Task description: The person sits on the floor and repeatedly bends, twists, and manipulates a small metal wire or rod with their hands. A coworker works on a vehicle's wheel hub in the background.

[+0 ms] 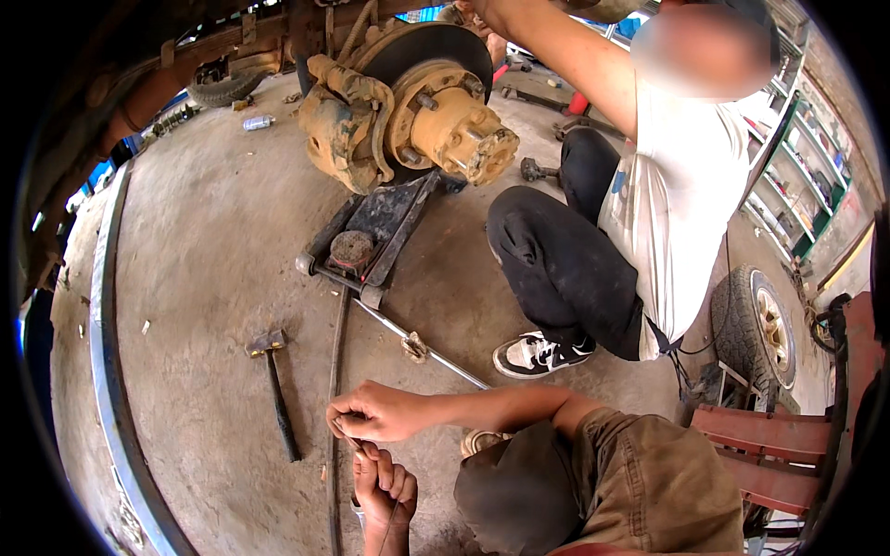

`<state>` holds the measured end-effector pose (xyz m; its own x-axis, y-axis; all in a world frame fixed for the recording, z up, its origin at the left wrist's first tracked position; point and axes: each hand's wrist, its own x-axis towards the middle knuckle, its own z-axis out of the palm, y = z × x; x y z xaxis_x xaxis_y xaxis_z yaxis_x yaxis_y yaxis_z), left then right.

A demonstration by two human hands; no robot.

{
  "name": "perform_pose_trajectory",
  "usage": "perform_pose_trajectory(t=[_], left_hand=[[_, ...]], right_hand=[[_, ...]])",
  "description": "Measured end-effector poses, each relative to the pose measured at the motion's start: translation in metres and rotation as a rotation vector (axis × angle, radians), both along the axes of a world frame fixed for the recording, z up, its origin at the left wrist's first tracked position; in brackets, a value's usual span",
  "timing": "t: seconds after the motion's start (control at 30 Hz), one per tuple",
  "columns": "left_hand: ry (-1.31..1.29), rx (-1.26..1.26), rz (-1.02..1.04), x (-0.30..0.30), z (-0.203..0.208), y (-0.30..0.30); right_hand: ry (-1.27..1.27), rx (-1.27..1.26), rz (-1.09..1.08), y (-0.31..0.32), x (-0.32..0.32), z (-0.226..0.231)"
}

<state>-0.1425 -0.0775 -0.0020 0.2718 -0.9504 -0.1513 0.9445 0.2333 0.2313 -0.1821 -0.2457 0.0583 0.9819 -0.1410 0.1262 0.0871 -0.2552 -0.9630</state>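
Note:
Neither of my own hands shows. At the lower middle a person in a dark cap (516,491) and brown shirt (649,473) bends over. Two hands, both apparently this person's, meet on a thin, wire-like strand: the upper hand (385,412) pinches it, and the lower hand (384,484), its forearm cut by the lower edge, closes round it. What the strand belongs to is hidden. Left of them a hammer (275,394) with a black handle lies on the concrete floor. Farther off is a yellowish, dirty wheel hub (459,134) with a brake caliper (348,130) and dark disc.
Under the hub stands a low floor jack (371,232). A shiny rod (454,368) and a long dark bar (336,445) lie nearby. Another person in a white shirt (672,213) crouches at right, one arm reaching up. A tyre (756,324), red metal frame (760,431) and blue-grey rail (107,343) flank the floor.

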Motion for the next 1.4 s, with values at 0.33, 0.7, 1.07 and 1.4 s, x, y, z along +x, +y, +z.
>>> perform_pose_trajectory(t=[0.33, 0.7, 1.07, 1.4], left_hand=[[-0.050, -0.084, -0.023, 0.009, -0.005, 0.003], [-0.232, 0.190, 0.053, 0.000, 0.010, -0.007], [0.020, 0.029, -0.081, 0.007, 0.000, -0.001], [0.282, -0.299, -0.216, 0.007, 0.000, -0.002]], right_hand=[[-0.054, 0.404, 0.138, -0.004, 0.001, -0.021], [-0.040, 0.014, -0.032, -0.011, -0.001, -0.028], [-0.081, 0.115, 0.119, -0.017, 0.000, -0.031], [-0.117, 0.438, 0.218, -0.010, -0.002, -0.019]])
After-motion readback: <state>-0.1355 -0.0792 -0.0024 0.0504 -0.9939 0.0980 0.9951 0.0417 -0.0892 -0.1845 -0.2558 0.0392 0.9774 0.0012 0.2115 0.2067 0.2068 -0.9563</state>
